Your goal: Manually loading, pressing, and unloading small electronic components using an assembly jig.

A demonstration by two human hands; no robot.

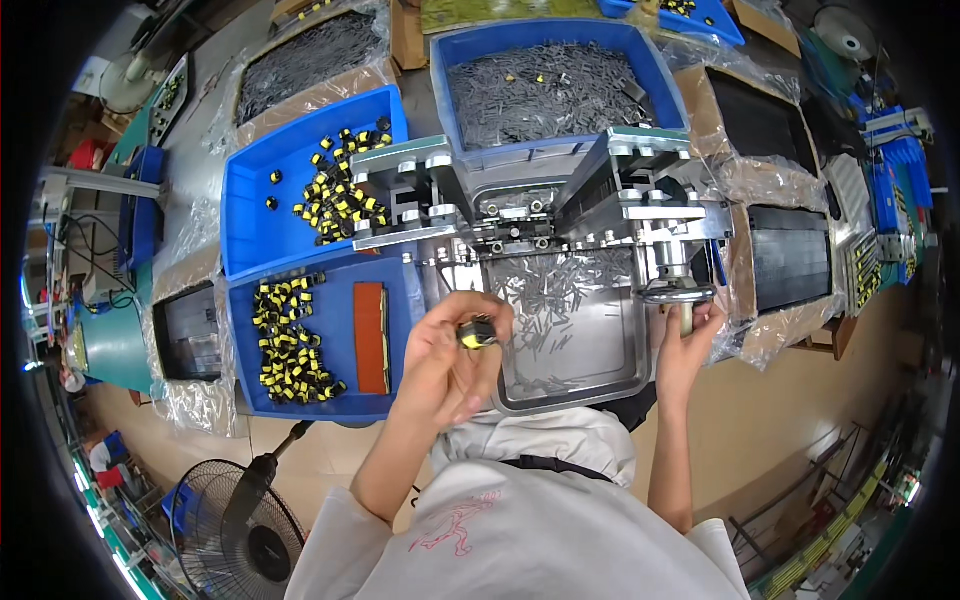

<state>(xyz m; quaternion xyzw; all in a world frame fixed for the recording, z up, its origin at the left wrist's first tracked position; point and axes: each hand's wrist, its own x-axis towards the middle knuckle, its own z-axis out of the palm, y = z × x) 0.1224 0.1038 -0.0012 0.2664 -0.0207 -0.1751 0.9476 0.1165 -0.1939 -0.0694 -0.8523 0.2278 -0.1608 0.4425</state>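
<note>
A small black-and-yellow wound coil part (pixel 477 333) is held in the fingertips of my left hand (pixel 440 360), in front of a metal hand-cranked machine (pixel 518 228). My right hand (pixel 688 348) is closed around the pale upright grip (pixel 687 319) of the machine's handwheel (pixel 678 294). Under the machine sits a steel tray (pixel 612 345) with thin dark metal strips scattered over its bottom. To the left, a blue tray (pixel 335 290) contains many similar black-and-yellow parts and a reddish-brown block (pixel 370 338).
Behind that tray, another blue bin (pixel 250 225) has more coil parts. A large blue bin (pixel 560 152) full of dark metal strips stands behind the machine. Plastic-lined cartons (pixel 735 205) flank the right side. A black fan (pixel 240 525) stands on the floor at lower left.
</note>
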